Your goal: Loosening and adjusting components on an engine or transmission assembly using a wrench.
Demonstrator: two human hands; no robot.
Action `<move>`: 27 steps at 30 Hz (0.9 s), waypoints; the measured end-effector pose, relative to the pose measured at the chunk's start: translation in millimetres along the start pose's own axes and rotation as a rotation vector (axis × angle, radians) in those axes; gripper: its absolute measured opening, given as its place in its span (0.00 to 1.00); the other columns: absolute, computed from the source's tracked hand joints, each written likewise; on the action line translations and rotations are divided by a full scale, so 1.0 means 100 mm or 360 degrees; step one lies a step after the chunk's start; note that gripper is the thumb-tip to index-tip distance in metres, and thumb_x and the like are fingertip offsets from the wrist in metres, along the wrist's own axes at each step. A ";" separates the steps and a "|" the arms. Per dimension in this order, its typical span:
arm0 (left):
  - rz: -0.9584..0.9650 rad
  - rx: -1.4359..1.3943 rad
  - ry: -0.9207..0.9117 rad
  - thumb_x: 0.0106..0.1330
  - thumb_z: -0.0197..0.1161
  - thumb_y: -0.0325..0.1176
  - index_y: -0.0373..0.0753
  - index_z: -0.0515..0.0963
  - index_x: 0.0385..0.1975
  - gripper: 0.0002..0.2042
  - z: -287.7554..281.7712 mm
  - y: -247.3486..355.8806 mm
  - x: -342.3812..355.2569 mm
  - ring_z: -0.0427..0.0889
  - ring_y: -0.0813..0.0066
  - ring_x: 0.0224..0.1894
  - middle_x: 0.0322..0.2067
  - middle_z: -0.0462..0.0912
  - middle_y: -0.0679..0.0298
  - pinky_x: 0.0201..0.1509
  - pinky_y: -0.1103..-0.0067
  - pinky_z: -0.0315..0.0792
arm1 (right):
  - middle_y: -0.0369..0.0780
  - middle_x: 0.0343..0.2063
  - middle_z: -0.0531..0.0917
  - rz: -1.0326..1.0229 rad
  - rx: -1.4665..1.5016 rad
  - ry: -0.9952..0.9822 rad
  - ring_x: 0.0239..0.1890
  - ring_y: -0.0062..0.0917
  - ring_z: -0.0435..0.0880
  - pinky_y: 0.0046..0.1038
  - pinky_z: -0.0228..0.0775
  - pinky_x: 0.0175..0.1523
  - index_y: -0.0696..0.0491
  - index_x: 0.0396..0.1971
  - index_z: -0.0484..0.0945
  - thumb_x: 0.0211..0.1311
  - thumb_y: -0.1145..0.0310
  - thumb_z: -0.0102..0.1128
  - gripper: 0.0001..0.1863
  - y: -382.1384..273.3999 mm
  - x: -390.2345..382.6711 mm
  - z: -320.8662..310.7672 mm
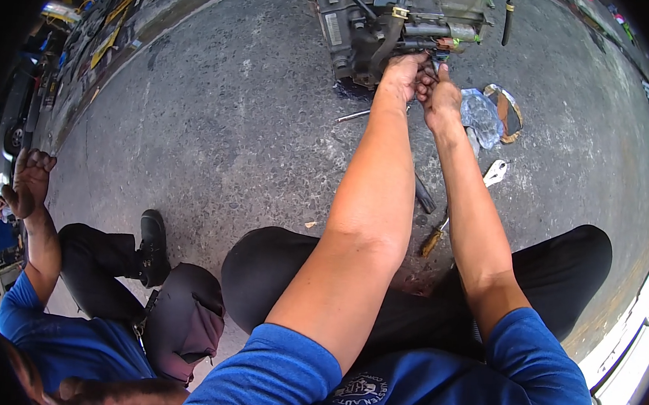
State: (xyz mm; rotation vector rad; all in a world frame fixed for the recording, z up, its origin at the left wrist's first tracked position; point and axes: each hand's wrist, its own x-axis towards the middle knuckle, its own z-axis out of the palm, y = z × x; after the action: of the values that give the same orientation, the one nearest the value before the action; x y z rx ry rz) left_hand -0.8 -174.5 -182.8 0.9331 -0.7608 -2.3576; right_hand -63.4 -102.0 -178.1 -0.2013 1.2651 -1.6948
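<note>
At the top stands a greasy dark vehicle part (351, 35), with black hoses, a silvery cylinder and small plastic plugs on it. Both arms reach to its near edge. My left hand (402, 76) is bent against that edge, its fingers curled inward and partly hidden. Close beside it, my right hand (443, 102) is closed, thumb up, just below a small dark connector (440, 56). The two hands' fingertips nearly meet; whatever they grip is too small and covered to make out.
Right of my hands lie a crumpled clear plastic bag (481, 117) and a brown-stained oval piece (507, 114). Locking pliers (495, 173), a yellow-handled screwdriver (432, 242), a dark tube (424, 194) and a thin metal rod (353, 116) rest on the concrete. A co-worker (81, 343) squats at left, one hand raised.
</note>
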 end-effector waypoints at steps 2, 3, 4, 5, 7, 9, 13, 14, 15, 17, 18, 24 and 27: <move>-0.0136 0.0002 -0.0134 0.67 0.50 0.41 0.36 0.71 0.29 0.13 -0.05 0.02 -0.01 0.64 0.78 0.16 0.18 0.69 0.67 0.15 0.80 0.57 | 0.34 0.16 0.73 0.0130 0.0200 -0.0031 0.13 0.18 0.67 0.20 0.56 0.16 0.56 0.27 0.72 0.68 0.56 0.43 0.19 -0.02 0.00 -0.02; -0.0128 0.0003 -0.0100 0.67 0.50 0.41 0.36 0.70 0.29 0.13 -0.06 0.01 -0.02 0.64 0.78 0.16 0.18 0.68 0.68 0.15 0.81 0.56 | 0.34 0.16 0.73 0.0272 0.0399 -0.0080 0.13 0.18 0.67 0.20 0.57 0.16 0.57 0.28 0.72 0.68 0.56 0.43 0.19 -0.01 -0.02 0.00; -0.0136 0.0010 -0.0097 0.67 0.50 0.41 0.36 0.70 0.29 0.13 -0.06 0.00 -0.02 0.64 0.78 0.16 0.18 0.68 0.68 0.15 0.81 0.56 | 0.35 0.16 0.73 0.0130 0.0034 0.0124 0.13 0.18 0.67 0.20 0.57 0.16 0.58 0.29 0.72 0.68 0.55 0.42 0.21 0.02 -0.05 0.03; 0.0027 -0.0077 0.0026 0.66 0.50 0.41 0.36 0.70 0.29 0.13 0.03 -0.04 -0.01 0.64 0.78 0.16 0.17 0.68 0.68 0.14 0.80 0.56 | 0.35 0.16 0.73 0.0118 0.0032 0.0139 0.13 0.18 0.67 0.20 0.57 0.16 0.58 0.29 0.72 0.68 0.55 0.42 0.21 0.05 -0.05 0.02; 0.0177 -0.0167 0.0134 0.66 0.50 0.41 0.36 0.70 0.29 0.13 0.12 -0.06 0.00 0.64 0.78 0.15 0.16 0.67 0.69 0.14 0.80 0.56 | 0.35 0.16 0.73 -0.0444 -0.0584 0.0266 0.13 0.19 0.68 0.20 0.58 0.16 0.58 0.29 0.72 0.69 0.52 0.38 0.23 0.07 -0.02 -0.02; -0.0054 0.0022 -0.0043 0.66 0.51 0.40 0.35 0.70 0.32 0.13 -0.02 0.01 0.00 0.67 0.76 0.16 0.18 0.69 0.67 0.14 0.79 0.58 | 0.35 0.16 0.73 -0.0272 -0.0459 0.0162 0.13 0.18 0.68 0.20 0.58 0.16 0.58 0.29 0.71 0.68 0.53 0.40 0.22 0.02 0.02 -0.05; 0.0040 0.0042 0.0061 0.67 0.50 0.40 0.34 0.70 0.32 0.13 -0.07 -0.02 -0.01 0.68 0.75 0.18 0.20 0.72 0.64 0.15 0.78 0.60 | 0.35 0.15 0.72 0.0273 0.0228 -0.0006 0.13 0.17 0.67 0.21 0.57 0.17 0.57 0.26 0.69 0.67 0.58 0.45 0.17 0.05 -0.09 0.04; 0.0172 -0.0059 0.0108 0.67 0.50 0.41 0.35 0.70 0.31 0.14 -0.02 -0.05 -0.02 0.68 0.77 0.17 0.20 0.71 0.64 0.14 0.78 0.59 | 0.35 0.15 0.72 -0.0007 -0.0146 0.0098 0.13 0.18 0.67 0.20 0.57 0.17 0.57 0.26 0.69 0.68 0.56 0.41 0.19 0.07 -0.11 0.05; 0.0176 -0.0056 0.0108 0.67 0.50 0.41 0.35 0.70 0.31 0.14 -0.02 -0.02 -0.02 0.68 0.77 0.17 0.20 0.71 0.64 0.14 0.78 0.59 | 0.35 0.15 0.72 -0.0287 -0.0518 0.0200 0.13 0.19 0.67 0.20 0.56 0.17 0.56 0.25 0.69 0.69 0.54 0.37 0.22 0.09 -0.11 0.05; -0.0065 0.0023 -0.0036 0.66 0.50 0.41 0.34 0.71 0.33 0.14 -0.01 0.03 -0.01 0.68 0.77 0.18 0.20 0.71 0.64 0.14 0.78 0.58 | 0.35 0.15 0.71 -0.0215 -0.0431 0.0091 0.13 0.19 0.66 0.20 0.56 0.16 0.56 0.26 0.69 0.69 0.53 0.37 0.22 0.00 -0.03 -0.03; -0.0155 0.0074 -0.0079 0.66 0.50 0.41 0.34 0.71 0.35 0.14 0.03 0.01 -0.01 0.65 0.78 0.17 0.20 0.71 0.65 0.14 0.79 0.56 | 0.34 0.15 0.71 0.0094 0.0153 -0.0096 0.13 0.18 0.66 0.20 0.56 0.16 0.56 0.26 0.69 0.68 0.55 0.40 0.20 -0.04 0.03 -0.11; 0.0107 0.0014 0.0096 0.66 0.50 0.41 0.35 0.72 0.31 0.14 -0.06 0.01 -0.04 0.64 0.79 0.17 0.17 0.69 0.67 0.14 0.80 0.55 | 0.33 0.16 0.69 -0.0146 -0.0340 0.0151 0.16 0.18 0.65 0.18 0.54 0.19 0.54 0.26 0.68 0.70 0.52 0.35 0.22 0.06 -0.16 0.12; -0.0114 0.0011 -0.0083 0.66 0.50 0.40 0.36 0.72 0.31 0.12 0.08 0.00 -0.01 0.64 0.78 0.16 0.17 0.68 0.68 0.14 0.80 0.56 | 0.33 0.16 0.70 0.0309 0.0643 -0.0338 0.15 0.17 0.68 0.19 0.57 0.17 0.55 0.27 0.68 0.68 0.54 0.40 0.20 -0.07 0.11 -0.17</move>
State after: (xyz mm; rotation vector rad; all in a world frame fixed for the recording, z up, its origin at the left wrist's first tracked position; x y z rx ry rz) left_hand -5.9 -171.2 -178.0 0.9195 -0.7679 -2.4517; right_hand -83.3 -99.7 -184.5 -0.0142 0.7425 -1.6716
